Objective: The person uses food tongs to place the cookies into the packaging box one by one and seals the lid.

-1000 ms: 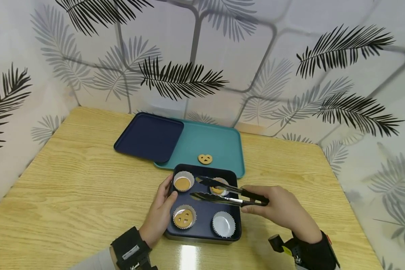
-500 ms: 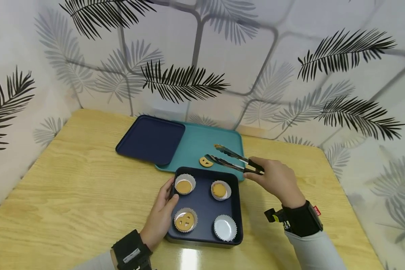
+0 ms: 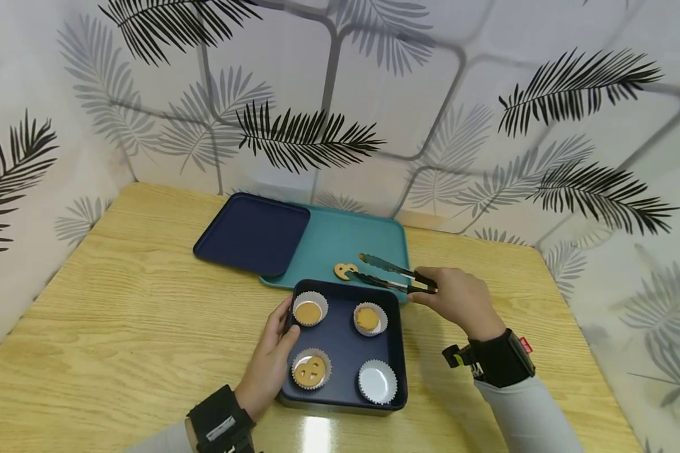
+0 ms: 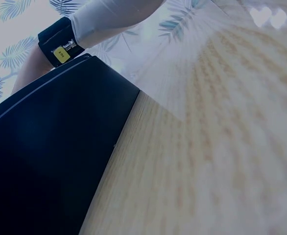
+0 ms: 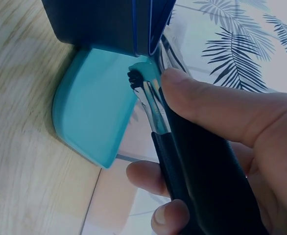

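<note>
My left hand holds the left wall of a dark blue square box, thumb over its rim. Inside stand white paper baking cups; three hold cookies, including a pretzel-shaped cookie at front left. The front right paper cup is bare. In my right hand is a pair of tongs, gripped by black handles, its arms spread. One tong tip overlaps another pretzel-shaped cookie on the teal tray. The right wrist view shows thumb and fingers around the tong handles.
A flat navy tray lies partly over the left end of the teal tray. Both are behind the box on the wooden table. A leaf-patterned backdrop rises right behind the table.
My right hand has carried the tongs from over the box's back right cup to the teal tray, then slightly left onto the cookie there. My left hand has stayed on the box.
</note>
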{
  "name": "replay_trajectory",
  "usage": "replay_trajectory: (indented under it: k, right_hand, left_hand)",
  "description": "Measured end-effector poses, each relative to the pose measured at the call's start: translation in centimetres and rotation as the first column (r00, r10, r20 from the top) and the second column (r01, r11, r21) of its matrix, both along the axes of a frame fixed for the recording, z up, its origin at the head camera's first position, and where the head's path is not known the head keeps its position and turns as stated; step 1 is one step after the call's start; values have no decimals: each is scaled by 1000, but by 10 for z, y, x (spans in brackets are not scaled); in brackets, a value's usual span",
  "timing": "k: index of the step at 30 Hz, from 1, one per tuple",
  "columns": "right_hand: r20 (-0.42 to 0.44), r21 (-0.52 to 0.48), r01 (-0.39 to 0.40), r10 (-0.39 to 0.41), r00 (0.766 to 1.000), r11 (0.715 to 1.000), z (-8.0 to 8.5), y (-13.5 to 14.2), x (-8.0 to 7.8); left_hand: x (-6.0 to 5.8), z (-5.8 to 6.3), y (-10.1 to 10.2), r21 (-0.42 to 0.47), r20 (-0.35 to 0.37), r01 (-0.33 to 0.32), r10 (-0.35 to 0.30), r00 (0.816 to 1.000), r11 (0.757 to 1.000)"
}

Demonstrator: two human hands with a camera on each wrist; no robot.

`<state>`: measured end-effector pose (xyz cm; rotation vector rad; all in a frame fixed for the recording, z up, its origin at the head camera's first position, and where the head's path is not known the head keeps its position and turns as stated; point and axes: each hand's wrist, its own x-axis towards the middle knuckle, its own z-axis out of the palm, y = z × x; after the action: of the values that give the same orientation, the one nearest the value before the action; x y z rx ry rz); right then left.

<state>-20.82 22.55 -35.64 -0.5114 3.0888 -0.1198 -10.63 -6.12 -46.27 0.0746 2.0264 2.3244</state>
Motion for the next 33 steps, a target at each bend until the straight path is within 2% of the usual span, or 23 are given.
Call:
replay_trajectory:
  k: [9,24,33]
  right_hand:
    - [29,46,-31,29,999,998,-1,-5,-7]
    - [66,34,6,-9,998,999,-10,-9,-11]
    - [51,44,26,-28,998,999,-12,-13,-9]
  left_hand:
    - [-1,-1,-1,-20,-6,-1,1,1000,1000]
    - [0,0,0,-13,-2,6,-6,1000,1000]
    - [0,-1,-1,-4,-10,7,-7,1000,1000]
